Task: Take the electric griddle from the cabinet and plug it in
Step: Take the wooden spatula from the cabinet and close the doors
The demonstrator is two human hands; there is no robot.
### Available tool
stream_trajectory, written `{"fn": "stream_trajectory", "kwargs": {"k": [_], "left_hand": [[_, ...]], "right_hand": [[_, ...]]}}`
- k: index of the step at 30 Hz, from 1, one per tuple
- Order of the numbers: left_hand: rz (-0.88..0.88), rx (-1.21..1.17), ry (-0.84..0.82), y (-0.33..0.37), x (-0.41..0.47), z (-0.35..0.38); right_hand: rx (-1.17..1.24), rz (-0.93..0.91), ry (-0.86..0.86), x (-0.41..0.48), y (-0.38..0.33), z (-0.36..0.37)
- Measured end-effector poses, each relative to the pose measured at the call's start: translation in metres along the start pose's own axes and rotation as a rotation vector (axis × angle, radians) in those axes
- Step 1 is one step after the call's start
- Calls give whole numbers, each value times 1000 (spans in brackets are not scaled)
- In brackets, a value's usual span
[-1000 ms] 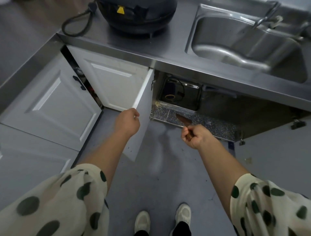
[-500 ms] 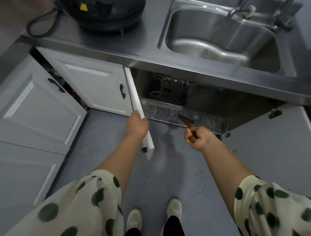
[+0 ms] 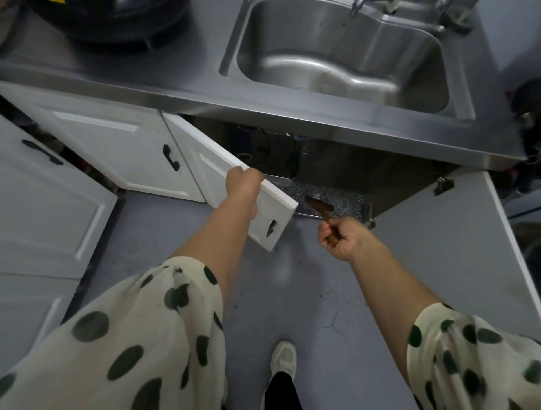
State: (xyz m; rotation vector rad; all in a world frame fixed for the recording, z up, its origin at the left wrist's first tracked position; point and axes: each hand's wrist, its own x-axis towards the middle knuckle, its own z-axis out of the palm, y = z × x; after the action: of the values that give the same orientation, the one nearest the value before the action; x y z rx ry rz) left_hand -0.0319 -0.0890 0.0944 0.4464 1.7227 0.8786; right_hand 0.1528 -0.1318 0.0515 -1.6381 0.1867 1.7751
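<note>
Nearest the camera are two cream sleeves (image 3: 140, 336) with dark green dots and one white shoe (image 3: 283, 358) on the grey floor (image 3: 336, 292). The left hand (image 3: 244, 183) has its fingers curled over the top edge of a white cabinet door (image 3: 222, 175) and is clamped on it. The door stands partly open, and its black handle (image 3: 270, 228) is below and just right of the grip. The right hand (image 3: 339, 238) is closed in a fist around the handle of a brown wooden utensil (image 3: 317, 206). The utensil's flat end points away from the fist toward the speckled floor of the cabinet (image 3: 336, 202). Beyond the left grip, inside the cabinet, a dark boxy appliance (image 3: 275, 158) sits with a looped cord on it; what kind it is cannot be told. Three black door handles can be counted, on the held door and on two white doors left of it. A fourth door (image 3: 439, 240) hangs open to the right of the right fist, showing its grey inner face. Above the cabinet a steel counter (image 3: 146, 73) carries one sink basin (image 3: 336, 55). Farthest off, up and left of the left grip, what looks like the electric griddle (image 3: 117, 20) stands on the counter. It is black, round and glossy, and cut off by the frame. A yellow sliver (image 3: 55, 1) on it is too cropped to read.
</note>
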Motion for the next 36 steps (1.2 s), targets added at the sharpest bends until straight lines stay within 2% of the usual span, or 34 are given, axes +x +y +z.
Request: {"fn": "stream_trajectory", "kwargs": {"k": [9,36], "left_hand": [[-35,-104,20,12,16,35],[33,-392,11,53,52,89]], "right_hand": [[-5,19,4,12,-27,-16],[-37,9,15,46,-83,-17]]}}
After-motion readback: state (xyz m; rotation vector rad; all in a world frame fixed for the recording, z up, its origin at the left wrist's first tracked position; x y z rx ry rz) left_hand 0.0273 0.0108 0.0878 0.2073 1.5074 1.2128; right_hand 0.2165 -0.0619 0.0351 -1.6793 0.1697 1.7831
